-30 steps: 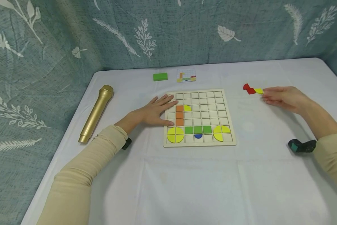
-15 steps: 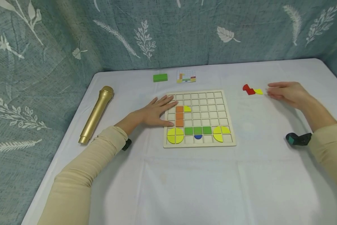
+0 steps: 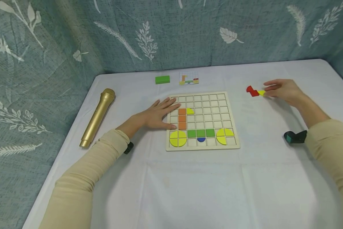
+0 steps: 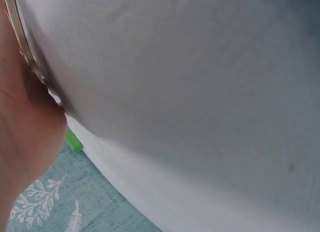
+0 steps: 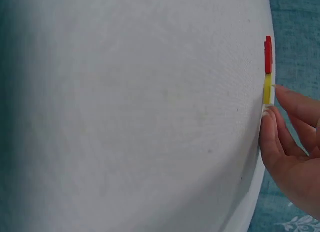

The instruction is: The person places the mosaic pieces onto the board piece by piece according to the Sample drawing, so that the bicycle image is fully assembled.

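Observation:
On the left edge of a wooden grid board [image 3: 208,117] my left hand [image 3: 157,116] rests with fingers spread. Orange squares [image 3: 182,118], green squares [image 3: 201,133], yellow quarter-circles [image 3: 178,138] and a blue half-circle [image 3: 201,139] lie in the board's cells. To the right of the board, my right hand [image 3: 284,91] is at a loose yellow piece [image 3: 260,93], its fingertips at the piece's near end in the right wrist view. Whether they touch it is hard to tell. Red pieces [image 3: 252,91] lie against the yellow one. The left wrist view shows mostly the palm [image 4: 30,137] and white cloth.
A gold microphone [image 3: 98,117] lies at the left of the white-covered table [image 3: 194,190]. Behind the board are a green block [image 3: 162,79] and a small printed pattern card [image 3: 189,78]. A patterned teal cloth [image 3: 182,35] hangs along the back and left.
My right hand first drew away from the yellow piece to the right, then came back to it with index finger and thumb parted. The left hand stays on the board.

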A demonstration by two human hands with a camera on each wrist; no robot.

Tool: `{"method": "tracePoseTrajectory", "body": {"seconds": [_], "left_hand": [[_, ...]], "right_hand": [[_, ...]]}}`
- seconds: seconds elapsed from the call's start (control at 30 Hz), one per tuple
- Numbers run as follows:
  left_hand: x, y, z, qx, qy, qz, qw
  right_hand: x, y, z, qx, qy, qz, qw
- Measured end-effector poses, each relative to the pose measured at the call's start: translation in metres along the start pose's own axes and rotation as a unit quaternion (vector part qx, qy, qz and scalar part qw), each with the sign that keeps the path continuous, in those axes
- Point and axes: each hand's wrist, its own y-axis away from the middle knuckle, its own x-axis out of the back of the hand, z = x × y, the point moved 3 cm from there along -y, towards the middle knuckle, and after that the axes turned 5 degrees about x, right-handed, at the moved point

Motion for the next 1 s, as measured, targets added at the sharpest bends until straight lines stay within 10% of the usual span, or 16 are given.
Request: {"method": "tracePoseTrajectory", "body": {"seconds": [1.0], "left_hand": [[0.0, 0.001, 0.001, 0.002, 0.0, 0.003, 1.0]], "right_hand": [[0.005, 0.007, -0.008, 0.002, 0.071, 0.006, 0.9975]]}}
